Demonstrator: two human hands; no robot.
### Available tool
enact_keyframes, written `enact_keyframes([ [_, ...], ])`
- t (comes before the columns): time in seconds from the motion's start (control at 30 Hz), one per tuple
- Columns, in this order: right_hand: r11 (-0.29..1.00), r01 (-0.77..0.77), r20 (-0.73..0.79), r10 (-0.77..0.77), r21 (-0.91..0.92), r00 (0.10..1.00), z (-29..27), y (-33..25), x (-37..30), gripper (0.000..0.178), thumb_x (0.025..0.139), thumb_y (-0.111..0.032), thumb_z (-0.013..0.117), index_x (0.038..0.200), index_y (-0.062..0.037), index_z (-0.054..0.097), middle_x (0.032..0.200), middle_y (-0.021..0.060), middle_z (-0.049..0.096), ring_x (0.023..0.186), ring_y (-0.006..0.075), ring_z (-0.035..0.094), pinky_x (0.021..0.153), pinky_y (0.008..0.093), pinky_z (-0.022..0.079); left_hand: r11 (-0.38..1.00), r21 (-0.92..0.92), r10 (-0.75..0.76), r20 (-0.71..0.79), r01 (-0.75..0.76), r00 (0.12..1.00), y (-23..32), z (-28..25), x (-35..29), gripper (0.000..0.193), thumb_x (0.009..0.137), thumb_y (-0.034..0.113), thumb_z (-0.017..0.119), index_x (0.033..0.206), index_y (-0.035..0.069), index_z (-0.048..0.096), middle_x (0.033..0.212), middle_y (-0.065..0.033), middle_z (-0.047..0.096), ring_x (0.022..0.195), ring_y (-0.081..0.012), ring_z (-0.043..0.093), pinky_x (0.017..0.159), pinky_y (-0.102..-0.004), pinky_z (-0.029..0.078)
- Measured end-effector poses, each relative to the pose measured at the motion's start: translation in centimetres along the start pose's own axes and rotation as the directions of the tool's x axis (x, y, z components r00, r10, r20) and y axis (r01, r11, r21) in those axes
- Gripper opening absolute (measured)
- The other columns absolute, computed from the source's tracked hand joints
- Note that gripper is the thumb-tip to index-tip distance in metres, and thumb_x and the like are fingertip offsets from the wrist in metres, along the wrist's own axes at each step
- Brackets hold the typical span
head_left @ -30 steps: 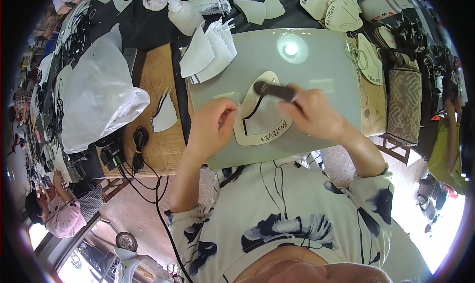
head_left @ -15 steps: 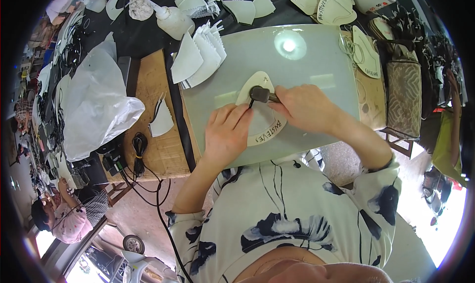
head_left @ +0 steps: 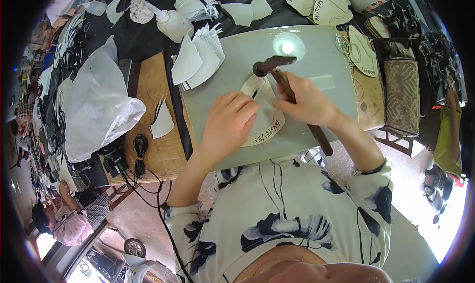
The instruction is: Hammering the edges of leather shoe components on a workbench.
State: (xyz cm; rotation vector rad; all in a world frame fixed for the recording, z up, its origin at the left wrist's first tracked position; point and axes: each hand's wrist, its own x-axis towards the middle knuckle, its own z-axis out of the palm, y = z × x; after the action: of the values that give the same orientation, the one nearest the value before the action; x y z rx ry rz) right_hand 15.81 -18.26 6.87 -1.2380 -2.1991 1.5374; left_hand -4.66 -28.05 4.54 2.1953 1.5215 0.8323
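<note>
My right hand is wrapped round the wooden handle of a hammer, whose dark head is raised above the far part of the glossy grey work slab. Below it lies a cream, curved-edged pattern piece with dark writing along its rim. A short dark line or strip shows near the pattern's far end. My left hand is closed over the pattern's left side, fingers bent and together; whatever they pinch is hidden beneath them.
White zigzag-edged pieces are stacked at the slab's far left corner, with a white bottle beyond. Cream patterns lie at the far right. A patterned bag stands right; a plastic sheet and coiled cable lie left.
The hammer has come up off the pattern and swung round, so its head and long handle now show. My left fingers have curled and shifted slightly nearer the pattern's middle.
</note>
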Motion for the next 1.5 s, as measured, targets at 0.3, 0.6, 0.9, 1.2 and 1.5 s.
enact_keyframes([
  [0.3, 0.968, -0.001, -0.119, -0.030, -0.251, 0.992, 2.1, 1.5, -0.6, 0.041, 0.079, -0.018, 0.077, 0.094, 0.0022, 0.044, 0.076, 0.0236, 0.065, 0.074, 0.0433, 0.064, 0.066, 0.0485, 0.051, 0.988, -0.003, 0.139, 0.435, -0.153, 0.889, -1.0, -1.0, 5.6, 0.017, 0.070, 0.005, 0.070, 0.086, 0.009, 0.068, 0.100, -0.0044, 0.060, 0.103, -0.0235, 0.053, 0.089, -0.0400, 0.037],
  [0.6, 0.973, -0.047, -0.168, 0.009, -0.227, 0.986, 2.7, 1.6, -1.1, 0.039, 0.078, -0.015, 0.079, 0.095, -0.0011, 0.046, 0.068, 0.0150, 0.061, 0.063, 0.0362, 0.062, 0.060, 0.0423, 0.047, 0.832, -0.525, 0.067, 0.410, 0.176, 0.910, -0.5, -5.5, 3.6, 0.028, 0.077, 0.002, 0.070, 0.100, 0.005, 0.055, 0.081, -0.0049, 0.063, 0.073, -0.0207, 0.064, 0.064, -0.0349, 0.049],
  [0.9, 0.976, -0.019, -0.199, -0.025, -0.216, 0.980, 2.6, 1.1, -0.9, 0.037, 0.078, -0.013, 0.079, 0.091, -0.0010, 0.046, 0.061, 0.0091, 0.053, 0.055, 0.0269, 0.055, 0.056, 0.0377, 0.045, 0.896, -0.013, -0.393, 0.444, 0.444, 0.805, -9.4, -14.6, -5.3, 0.026, 0.073, 0.001, 0.071, 0.099, 0.001, 0.066, 0.087, -0.0084, 0.070, 0.082, -0.0203, 0.068, 0.073, -0.0311, 0.051],
  [1.2, 0.979, -0.030, -0.309, -0.035, -0.203, 0.950, 2.7, 1.8, -0.9, 0.033, 0.085, -0.023, 0.073, 0.088, 0.0003, 0.051, 0.066, 0.0138, 0.061, 0.058, 0.0309, 0.059, 0.058, 0.0402, 0.046, 0.878, -0.241, -0.479, -0.410, 0.415, 0.776, -8.8, -8.6, -1.5, 0.030, 0.091, 0.021, 0.068, 0.111, 0.000, 0.063, 0.104, -0.0157, 0.068, 0.097, -0.0304, 0.067, 0.079, -0.0364, 0.053],
  [1.5, 0.992, -0.124, -0.310, 0.120, 0.007, 0.943, 3.0, 1.4, -1.7, 0.031, 0.085, -0.021, 0.073, 0.082, 0.0005, 0.051, 0.063, 0.0118, 0.060, 0.052, 0.0229, 0.061, 0.052, 0.0352, 0.047, 0.977, -0.100, -0.214, -0.482, 0.189, 0.850, -9.0, -6.5, 2.0, 0.027, 0.084, 0.017, 0.076, 0.096, 0.001, 0.057, 0.101, -0.0135, 0.066, 0.093, -0.0246, 0.066, 0.080, -0.0346, 0.051],
])
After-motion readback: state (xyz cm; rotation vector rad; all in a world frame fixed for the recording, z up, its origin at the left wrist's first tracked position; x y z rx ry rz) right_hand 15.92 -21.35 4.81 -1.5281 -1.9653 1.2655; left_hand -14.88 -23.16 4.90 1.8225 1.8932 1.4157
